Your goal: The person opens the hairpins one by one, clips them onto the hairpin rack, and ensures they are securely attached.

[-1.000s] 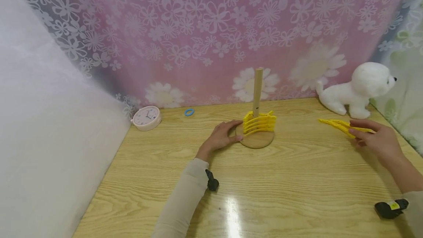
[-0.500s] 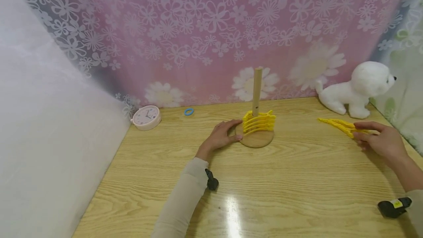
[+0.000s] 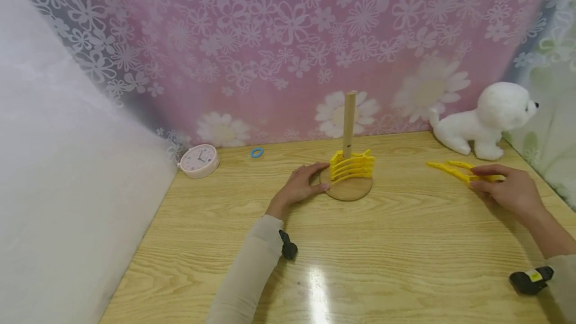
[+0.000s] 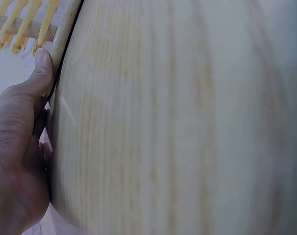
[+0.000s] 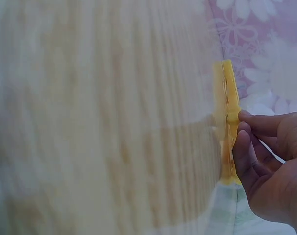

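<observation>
A round wooden stand with an upright dowel carries a stack of thin curved yellow pieces around the dowel's foot. My left hand holds the stand's left rim, its thumb at the front of the edge; in the left wrist view the thumb lies along that edge. At the right, my right hand pinches an open-framed yellow plastic piece between thumb and fingers. Low along the wooden surface, this piece shows edge-on in the right wrist view, its near end partly covered by fingers.
A white plush dog sits behind my right hand. Toward the back left are a pink round clock and a small blue ring. A pink floral curtain closes off the table's far edge.
My right hand first slides slightly right along the yellow piece, then comes back left; the piece has shifted a little left and turned slightly. My left hand and the stand stay put.
</observation>
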The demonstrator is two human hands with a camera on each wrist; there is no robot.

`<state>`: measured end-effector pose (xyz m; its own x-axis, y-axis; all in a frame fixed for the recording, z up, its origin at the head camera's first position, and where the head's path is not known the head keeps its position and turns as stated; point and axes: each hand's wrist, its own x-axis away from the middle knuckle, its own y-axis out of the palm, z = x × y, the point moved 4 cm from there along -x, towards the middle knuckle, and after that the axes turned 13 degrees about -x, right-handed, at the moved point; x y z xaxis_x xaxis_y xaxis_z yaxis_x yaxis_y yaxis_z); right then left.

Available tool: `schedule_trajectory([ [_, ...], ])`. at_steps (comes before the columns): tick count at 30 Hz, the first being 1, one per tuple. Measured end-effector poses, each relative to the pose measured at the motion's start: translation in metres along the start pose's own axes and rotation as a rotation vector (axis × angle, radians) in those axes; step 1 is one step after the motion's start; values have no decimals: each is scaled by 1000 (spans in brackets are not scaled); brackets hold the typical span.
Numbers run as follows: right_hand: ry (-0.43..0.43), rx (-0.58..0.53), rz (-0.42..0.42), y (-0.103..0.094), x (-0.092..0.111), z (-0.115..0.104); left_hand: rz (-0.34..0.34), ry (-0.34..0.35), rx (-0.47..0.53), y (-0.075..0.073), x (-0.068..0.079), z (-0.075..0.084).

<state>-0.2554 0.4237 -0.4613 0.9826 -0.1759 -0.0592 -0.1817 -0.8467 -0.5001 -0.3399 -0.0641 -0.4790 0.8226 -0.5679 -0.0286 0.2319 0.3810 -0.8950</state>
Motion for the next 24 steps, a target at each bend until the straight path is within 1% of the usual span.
schedule_trajectory([
  [4,33,-104,-67,4,0,0,0,4,4,-1,1,1],
  [7,45,-129,-101,6,1,-1,-1,6,-3,-1,1,1],
  [8,41,-120,-110,6,1,-1,-2,5,-6,-1,2,1],
  [13,-32,82,-128,6,1,-3,-4,5,-10,-1,2,2],
  [15,-58,146,-126,6,1,-4,-4,6,-2,-1,1,2],
  [18,-71,159,-120,6,1,-6,-5,4,4,-1,0,1],
  [24,-42,96,-99,10,3,-11,-3,-6,13,0,0,0],
])
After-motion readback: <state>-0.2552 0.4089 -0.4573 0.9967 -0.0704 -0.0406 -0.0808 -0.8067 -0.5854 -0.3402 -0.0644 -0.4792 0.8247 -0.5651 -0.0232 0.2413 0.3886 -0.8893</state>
